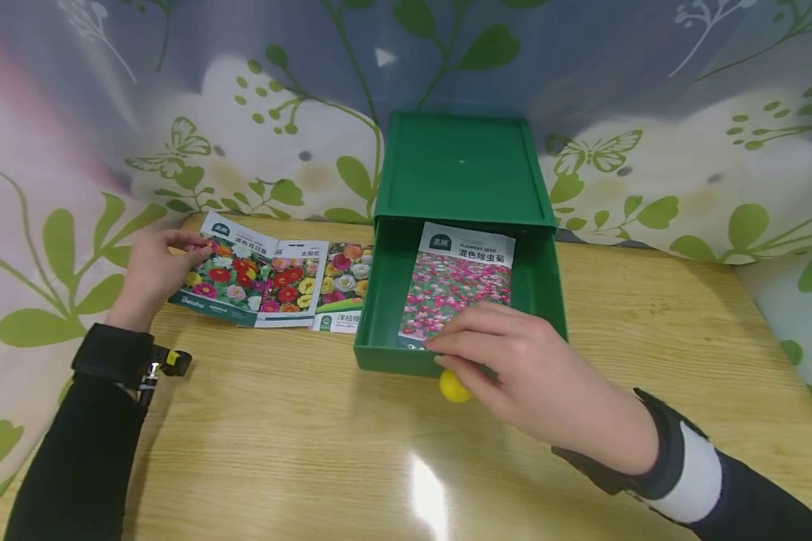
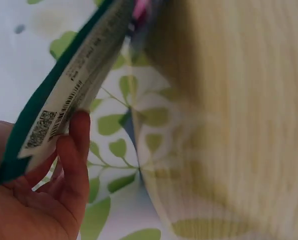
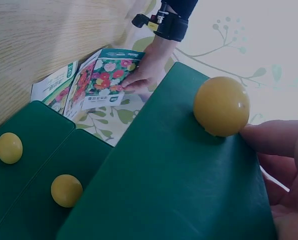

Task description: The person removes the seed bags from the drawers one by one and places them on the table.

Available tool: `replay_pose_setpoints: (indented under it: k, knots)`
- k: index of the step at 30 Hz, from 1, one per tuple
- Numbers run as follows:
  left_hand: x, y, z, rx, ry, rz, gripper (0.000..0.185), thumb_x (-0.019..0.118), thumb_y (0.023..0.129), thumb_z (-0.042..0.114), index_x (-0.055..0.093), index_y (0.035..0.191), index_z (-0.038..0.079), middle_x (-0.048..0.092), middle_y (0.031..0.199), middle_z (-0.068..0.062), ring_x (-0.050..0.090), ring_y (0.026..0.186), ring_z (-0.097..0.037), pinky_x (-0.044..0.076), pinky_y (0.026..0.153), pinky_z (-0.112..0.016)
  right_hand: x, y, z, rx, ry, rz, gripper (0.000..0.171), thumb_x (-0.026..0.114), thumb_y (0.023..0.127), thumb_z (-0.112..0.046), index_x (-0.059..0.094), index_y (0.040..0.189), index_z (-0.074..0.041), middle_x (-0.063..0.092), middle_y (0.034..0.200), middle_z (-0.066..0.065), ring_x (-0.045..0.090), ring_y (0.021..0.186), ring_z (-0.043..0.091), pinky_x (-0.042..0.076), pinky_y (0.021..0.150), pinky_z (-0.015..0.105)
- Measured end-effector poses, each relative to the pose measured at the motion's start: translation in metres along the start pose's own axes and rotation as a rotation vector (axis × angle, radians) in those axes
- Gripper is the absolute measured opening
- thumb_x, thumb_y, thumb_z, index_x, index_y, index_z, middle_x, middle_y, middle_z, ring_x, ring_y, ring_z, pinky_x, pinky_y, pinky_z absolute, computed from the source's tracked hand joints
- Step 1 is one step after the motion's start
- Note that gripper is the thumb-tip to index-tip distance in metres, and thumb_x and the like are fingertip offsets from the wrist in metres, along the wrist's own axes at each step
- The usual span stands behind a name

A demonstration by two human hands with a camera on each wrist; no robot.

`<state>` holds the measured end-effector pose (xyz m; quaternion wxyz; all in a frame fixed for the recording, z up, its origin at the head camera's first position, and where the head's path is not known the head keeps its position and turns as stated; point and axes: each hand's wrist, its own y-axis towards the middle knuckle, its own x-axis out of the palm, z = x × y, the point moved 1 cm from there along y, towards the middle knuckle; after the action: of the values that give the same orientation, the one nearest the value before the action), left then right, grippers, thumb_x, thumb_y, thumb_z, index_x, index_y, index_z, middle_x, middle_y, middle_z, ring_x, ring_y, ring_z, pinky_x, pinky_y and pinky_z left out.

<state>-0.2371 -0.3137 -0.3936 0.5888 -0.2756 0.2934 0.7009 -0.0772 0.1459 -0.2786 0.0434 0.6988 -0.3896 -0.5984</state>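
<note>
At the left of the frame, the edge of the leftmost seed packet (image 1: 223, 278) is pinched between thumb and fingers by a left hand (image 1: 157, 268). Beside it, a middle packet (image 1: 288, 289) and a third packet (image 1: 341, 282) are lined up above a wood-grained table (image 1: 264, 451), the last partly hidden by a green drawer (image 1: 391, 362). Inside that drawer, at the centre of the frame, a pink-flowered packet (image 1: 456, 289) is seen, its lower part overlapped by a right hand (image 1: 537, 368). The fingers of that hand are bent at the drawer's front rim, just by a yellow knob (image 1: 455, 385); whether anything is gripped cannot be told. The drawer is extended from a green cabinet (image 1: 463, 169) at upper centre. In the right wrist view, two more yellow knobs (image 3: 66, 190) are shown on green fronts at lower left. The background is filled by a cloth (image 1: 264, 143) printed with leaves and butterflies. Both wrists are banded below dark sleeves (image 1: 74, 466).
</note>
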Motion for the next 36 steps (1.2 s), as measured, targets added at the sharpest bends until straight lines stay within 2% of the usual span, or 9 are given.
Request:
replay_pose_setpoints:
  k: [3,7,12,17,22,25,28,33,36]
  knots:
    - [0.001,0.001,-0.007,-0.013,0.078,-0.024,0.046,0.056,0.102,0.039,0.064,0.118,-0.002,0.058,0.108,-0.021,0.053,0.08,-0.03,0.04,0.06,-0.038,0.0,0.0,-0.001,0.006,0.006,-0.006,0.022,0.076,0.082,0.005,0.077,0.101,-0.006,0.069,0.096,-0.002,0.062,0.085,0.01,0.053,0.072,0.023]
    - [0.001,0.0,-0.013,-0.052,0.178,-0.121,0.065,0.047,0.1,0.055,0.059,0.123,-0.005,0.057,0.112,-0.028,0.055,0.089,-0.04,0.043,0.068,-0.048,0.0,0.001,-0.002,0.017,0.013,-0.015,0.023,0.076,0.081,0.005,0.077,0.102,-0.006,0.069,0.097,-0.002,0.063,0.087,0.01,0.054,0.074,0.024]
    - [0.0,-0.002,-0.013,-0.093,0.226,-0.237,0.075,0.04,0.101,0.058,0.053,0.13,-0.009,0.055,0.118,-0.032,0.056,0.095,-0.044,0.045,0.072,-0.051,0.0,0.001,-0.003,0.012,0.019,-0.01,0.024,0.077,0.081,0.005,0.077,0.102,-0.006,0.069,0.097,-0.002,0.063,0.087,0.01,0.054,0.073,0.024]
    - [-0.002,-0.003,-0.01,-0.1,0.245,-0.27,0.072,0.04,0.102,0.057,0.053,0.127,-0.01,0.057,0.113,-0.03,0.055,0.093,-0.042,0.044,0.071,-0.049,0.0,0.001,-0.003,0.015,0.017,-0.009,0.024,0.077,0.081,0.005,0.077,0.102,-0.006,0.069,0.097,-0.001,0.063,0.087,0.011,0.054,0.073,0.024]
    - [-0.001,-0.004,-0.002,-0.08,0.211,-0.25,0.072,0.039,0.102,0.058,0.053,0.128,-0.008,0.057,0.112,-0.028,0.057,0.093,-0.04,0.045,0.074,-0.05,0.001,0.001,-0.003,0.016,0.004,0.004,0.019,0.076,0.083,0.002,0.077,0.101,-0.006,0.07,0.097,-0.001,0.064,0.087,0.012,0.055,0.074,0.026]
    - [0.0,-0.006,0.021,-0.038,0.175,-0.226,0.074,0.039,0.1,0.061,0.052,0.134,-0.004,0.057,0.115,-0.026,0.057,0.095,-0.039,0.045,0.077,-0.052,0.001,0.002,-0.003,0.032,0.007,0.04,0.013,0.072,0.087,-0.002,0.077,0.099,-0.006,0.07,0.097,-0.001,0.065,0.089,0.013,0.055,0.075,0.029]
    - [0.0,-0.013,0.061,0.045,0.138,-0.19,0.073,0.04,0.099,0.063,0.053,0.137,0.002,0.057,0.119,-0.023,0.057,0.1,-0.038,0.044,0.079,-0.052,-0.002,0.003,-0.003,0.096,0.035,0.058,0.014,0.067,0.092,-0.006,0.076,0.104,-0.007,0.071,0.103,-0.001,0.066,0.096,0.014,0.055,0.078,0.033]
    - [0.004,-0.036,0.139,0.313,0.068,-0.124,0.053,0.05,0.101,0.052,0.064,0.125,0.007,0.064,0.111,-0.014,0.059,0.095,-0.029,0.046,0.077,-0.046,-0.015,0.006,-0.002,0.28,0.027,-0.063,0.026,0.058,0.101,-0.016,0.07,0.119,-0.002,0.07,0.115,0.006,0.064,0.11,0.02,0.052,0.091,0.043]
    - [0.008,-0.05,0.18,0.499,0.05,-0.123,0.04,0.055,0.102,0.042,0.068,0.117,0.007,0.066,0.103,-0.007,0.059,0.09,-0.021,0.046,0.076,-0.04,-0.021,0.008,0.003,0.341,-0.02,-0.128,0.027,0.056,0.103,-0.019,0.07,0.118,-0.001,0.071,0.109,0.005,0.066,0.103,0.019,0.053,0.088,0.043]
